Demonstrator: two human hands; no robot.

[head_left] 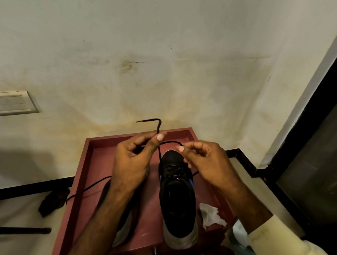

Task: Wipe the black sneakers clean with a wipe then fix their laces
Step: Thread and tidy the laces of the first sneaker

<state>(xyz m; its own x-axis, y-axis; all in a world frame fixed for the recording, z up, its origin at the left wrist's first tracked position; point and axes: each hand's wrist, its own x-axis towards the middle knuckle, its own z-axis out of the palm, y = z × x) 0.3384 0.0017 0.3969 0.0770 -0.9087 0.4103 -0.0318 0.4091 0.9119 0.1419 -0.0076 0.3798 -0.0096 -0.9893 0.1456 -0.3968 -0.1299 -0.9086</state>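
Black sneaker (178, 204): stands upright on the red-brown tray, right of its middle. The toe points to the far edge and the pale heel sole reaches the near edge.
Second sneaker (129, 219): lies left of the first, mostly hidden under the left forearm. Only a dark side and a grey sole show.
Lace (159, 127): comes up from the black sneaker's toe end and arcs between the two hands. One stiff end stands above the far edge, bent sideways at the tip.
Left hand (131, 161): held over the far half of the tray. Thumb and forefinger pinch the lace just below its bent end, and the other fingers are curled.
Right hand (205, 156): held above the black sneaker's toe, fingers curled in, with the fingertips pinching the other run of the lace.
Loose lace (87, 188): trails from the second sneaker across the left edge.
Wipe (210, 213): white and crumpled, lying near the right edge, just beside the black sneaker's heel.
Tray (97, 165): has a raised rim along its far, left and right edges.
Dark cloth (53, 200): lies on the floor beyond the left edge.
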